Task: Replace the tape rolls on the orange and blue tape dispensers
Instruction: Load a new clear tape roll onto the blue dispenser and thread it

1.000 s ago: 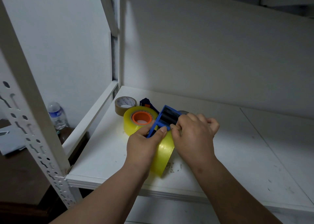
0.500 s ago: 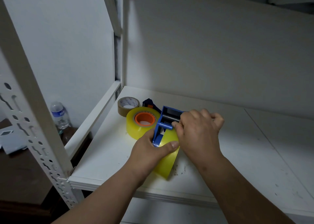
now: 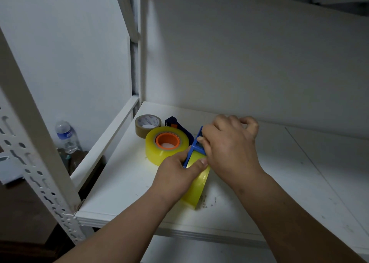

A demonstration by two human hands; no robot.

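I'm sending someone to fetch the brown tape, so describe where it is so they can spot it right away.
On the white metal shelf, look toward the back left corner. The brown packing tape roll lies flat there, just behind the larger yellowish clear tape roll with an orange core. It is the only brown roll, smaller, with a printed white cardboard core.

We see a white shelf [image 3: 123,185] with dirty marks near its front. On it lie a brown tape roll [image 3: 142,130] and a yellow roll [image 3: 159,155], side by side, touching.
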